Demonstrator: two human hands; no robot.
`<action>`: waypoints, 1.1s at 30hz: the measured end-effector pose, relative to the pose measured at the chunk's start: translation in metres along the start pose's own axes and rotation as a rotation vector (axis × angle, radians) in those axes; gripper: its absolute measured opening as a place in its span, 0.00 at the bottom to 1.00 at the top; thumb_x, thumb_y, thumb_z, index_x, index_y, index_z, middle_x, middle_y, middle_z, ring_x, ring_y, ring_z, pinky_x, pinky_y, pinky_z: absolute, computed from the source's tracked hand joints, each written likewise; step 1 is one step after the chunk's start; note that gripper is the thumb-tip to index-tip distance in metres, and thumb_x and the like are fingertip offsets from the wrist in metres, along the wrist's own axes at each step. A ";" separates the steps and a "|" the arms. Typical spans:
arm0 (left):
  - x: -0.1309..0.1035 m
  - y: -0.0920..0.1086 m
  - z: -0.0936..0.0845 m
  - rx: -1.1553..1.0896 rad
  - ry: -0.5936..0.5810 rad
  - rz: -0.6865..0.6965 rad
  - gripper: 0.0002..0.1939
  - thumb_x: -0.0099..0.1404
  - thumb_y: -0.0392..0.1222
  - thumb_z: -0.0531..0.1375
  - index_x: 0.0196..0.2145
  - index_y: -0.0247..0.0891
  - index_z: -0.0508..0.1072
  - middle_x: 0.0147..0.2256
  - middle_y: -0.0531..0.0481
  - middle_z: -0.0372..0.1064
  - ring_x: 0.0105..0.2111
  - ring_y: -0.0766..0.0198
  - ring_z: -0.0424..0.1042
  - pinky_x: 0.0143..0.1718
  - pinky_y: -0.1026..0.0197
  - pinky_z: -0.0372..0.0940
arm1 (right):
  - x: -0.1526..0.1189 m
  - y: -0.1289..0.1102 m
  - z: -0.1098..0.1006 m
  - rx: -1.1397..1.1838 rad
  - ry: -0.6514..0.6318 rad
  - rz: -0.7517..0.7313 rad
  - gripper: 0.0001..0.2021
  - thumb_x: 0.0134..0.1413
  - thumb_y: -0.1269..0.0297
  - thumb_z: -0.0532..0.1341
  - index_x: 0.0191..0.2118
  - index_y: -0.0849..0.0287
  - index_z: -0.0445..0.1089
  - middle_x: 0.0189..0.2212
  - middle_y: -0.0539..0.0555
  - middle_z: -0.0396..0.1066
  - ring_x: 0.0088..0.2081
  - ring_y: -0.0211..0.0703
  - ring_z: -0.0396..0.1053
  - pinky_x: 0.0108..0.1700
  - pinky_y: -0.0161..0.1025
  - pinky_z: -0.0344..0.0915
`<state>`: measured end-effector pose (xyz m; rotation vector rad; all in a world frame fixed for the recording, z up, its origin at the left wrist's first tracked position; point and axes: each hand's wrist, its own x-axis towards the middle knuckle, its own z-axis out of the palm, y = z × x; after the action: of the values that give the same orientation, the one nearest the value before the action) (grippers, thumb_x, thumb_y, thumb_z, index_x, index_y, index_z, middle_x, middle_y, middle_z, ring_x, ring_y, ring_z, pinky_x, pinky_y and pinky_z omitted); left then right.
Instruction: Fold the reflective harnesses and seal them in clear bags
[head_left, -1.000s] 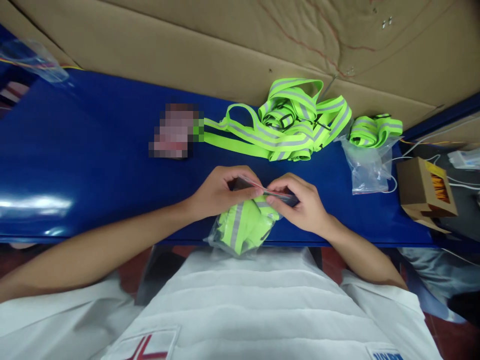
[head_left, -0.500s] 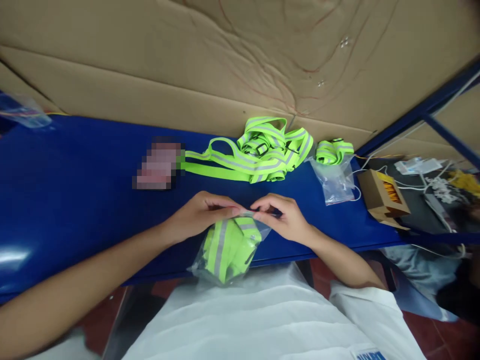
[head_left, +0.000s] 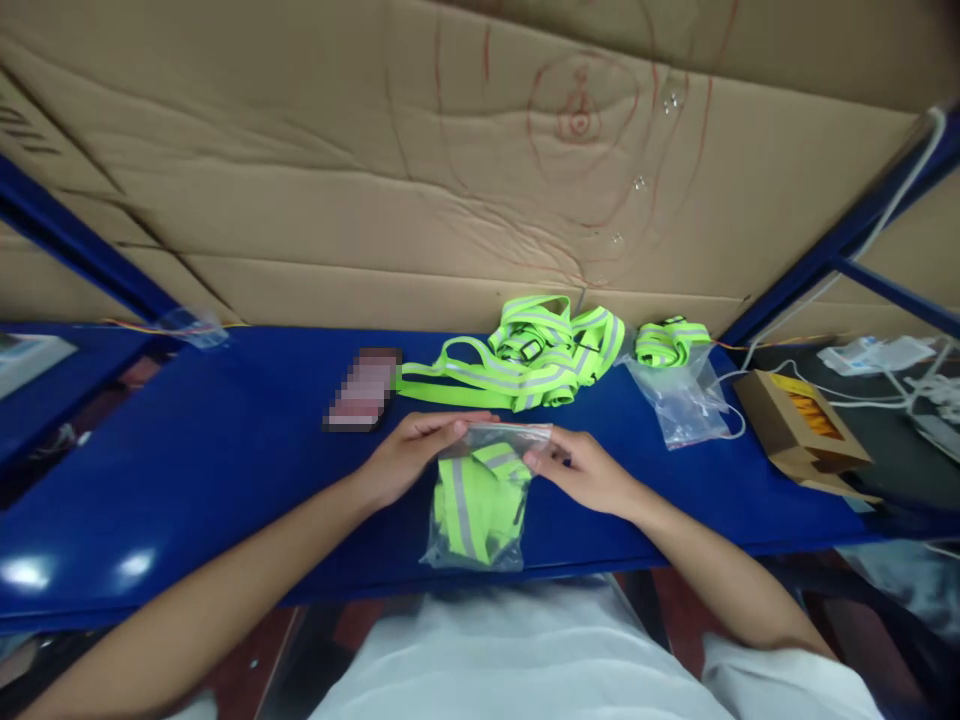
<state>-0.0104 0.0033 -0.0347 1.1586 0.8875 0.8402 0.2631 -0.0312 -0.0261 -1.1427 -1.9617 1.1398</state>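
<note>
A clear zip bag (head_left: 480, 510) with a folded neon-yellow reflective strap inside hangs near the table's front edge. My left hand (head_left: 420, 450) pinches its top left corner, thumb on the near side. The top right corner is held between the thumb and fingers of my right hand (head_left: 581, 465). Behind the bag lies a loose heap of the same neon straps (head_left: 525, 360). A blurred-out rectangular object (head_left: 364, 390) touches the left end of the heap.
Right of the heap, a rolled neon strap (head_left: 670, 342) rests on a clear bag (head_left: 682, 400). An open cardboard box (head_left: 806, 425) with orange contents stands farther right, beside white cables. The blue table (head_left: 225, 450) backs onto a cardboard wall (head_left: 375, 220).
My hands have moved apart along the bag's top edge, which now stretches flat between them. The view has tilted up and shifted, showing more of the wall and the left side.
</note>
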 end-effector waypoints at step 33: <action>-0.149 0.064 -0.146 0.429 1.062 -0.190 0.06 0.59 0.47 0.59 0.35 0.48 0.73 0.21 0.65 0.72 0.24 0.60 0.69 0.25 0.62 0.66 | 0.031 0.060 -0.081 -1.046 0.313 -0.596 0.24 0.70 0.54 0.62 0.65 0.59 0.67 0.64 0.71 0.68 0.66 0.64 0.66 0.65 0.61 0.65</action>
<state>-0.2097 -0.0608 0.0251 0.9129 2.0931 1.1455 0.3370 0.0430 -0.0398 -0.9530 -2.4019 -0.4305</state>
